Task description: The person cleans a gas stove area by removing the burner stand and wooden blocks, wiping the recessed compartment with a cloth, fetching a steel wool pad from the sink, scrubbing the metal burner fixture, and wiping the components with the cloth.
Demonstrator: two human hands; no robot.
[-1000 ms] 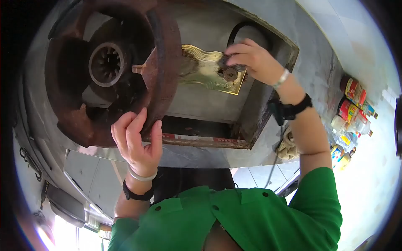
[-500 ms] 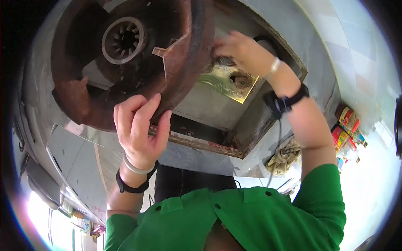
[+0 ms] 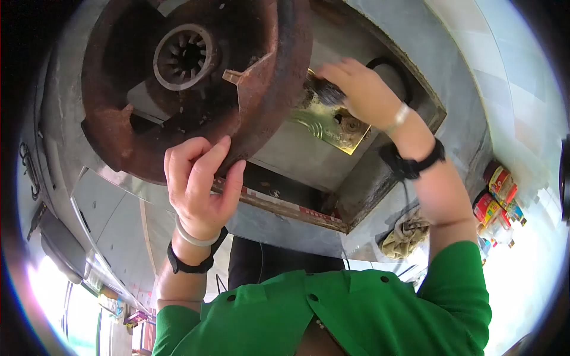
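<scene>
Nearest you, your left hand is at the near edge of the iron ring, its bent fingers laid on the rim and the thumb close by; whether they pinch the rim from beneath, you cannot tell from this angle. The hand seems placed there to steady the ring, which looks tilted. Right of the ring, near your edge of the table, lies a crumpled cloth, apart from both hands.

Inside the ring sits a slotted cup, its bottom lost in shadow; the ring's far edge is cut off at the top of the view.

Right of the ring, a sunken box opens in the table. The brass plate lies in or just above it, its left end hidden behind the ring. Your right hand is over the plate's far side, fingers curled narrow around what looks like a dark scrubber, probably to press it on the metal; blur hides the contact.

Beyond that hand, at the box's far right corner from the ring, a black hose curves partly out of sight. Farthest right of the ring are jars, some washed out by glare.
</scene>
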